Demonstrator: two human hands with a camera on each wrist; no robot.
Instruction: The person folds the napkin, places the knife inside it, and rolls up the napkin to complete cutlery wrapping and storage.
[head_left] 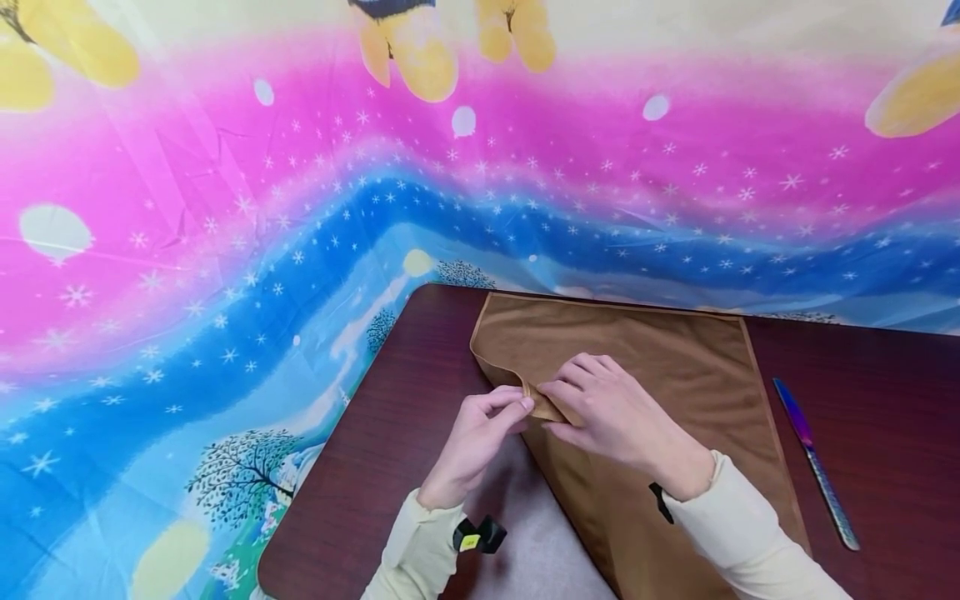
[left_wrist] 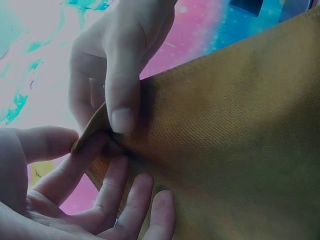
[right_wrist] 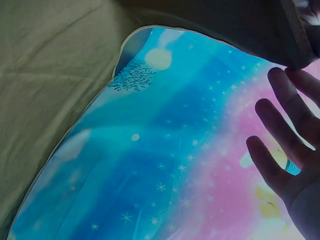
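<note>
A brown cloth [head_left: 675, 367] with a stitched hem lies over the dark wooden table, its left edge lifted between both hands. My left hand [head_left: 476, 437] pinches that hem between thumb and index finger; in the left wrist view its other fingers spread under the cloth [left_wrist: 230, 120]. Close beside it, my right hand [head_left: 611, 408] holds a raised fold of the same edge, the thumb on one face and fingers behind. In the right wrist view the right hand's [right_wrist: 295, 135] outer fingers stand apart from the cloth [right_wrist: 55, 60]. The thumb's contact is hidden there.
An iridescent table knife [head_left: 816, 467] lies on the dark wooden table [head_left: 375, 442], right of the cloth. A light grey surface [head_left: 525, 525] shows below the left hand. A colourful printed sheet [head_left: 300, 208] hangs behind and left of the table.
</note>
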